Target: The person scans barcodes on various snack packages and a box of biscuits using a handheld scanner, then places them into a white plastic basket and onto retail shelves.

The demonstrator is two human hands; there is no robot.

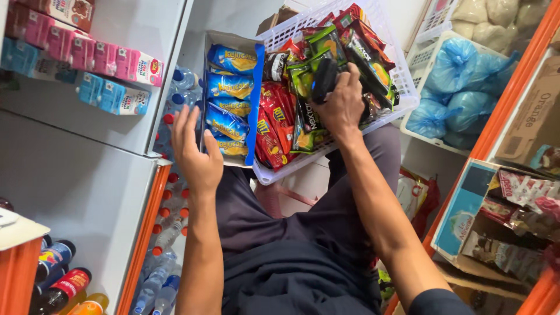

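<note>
While the right hand (344, 105) grips a black handheld device (324, 79) over the white plastic basket (402, 81) of snack packets, the left hand (195, 154) spreads wide. Beside it stands a blue-edged cardboard tray of blue and yellow packets (230, 93).

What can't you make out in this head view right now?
- Black object in the right hand: fingers cover most of it, so its kind is unclear.
- White basket: its bottom is buried under snack packs.
- Bottles by the left hand: blurred, part hidden by the arm.
- Carton: cut off by the right edge.

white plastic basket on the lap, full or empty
Full: the white plastic lattice basket is packed with red and green snack packets, heaped to its rim.
</note>
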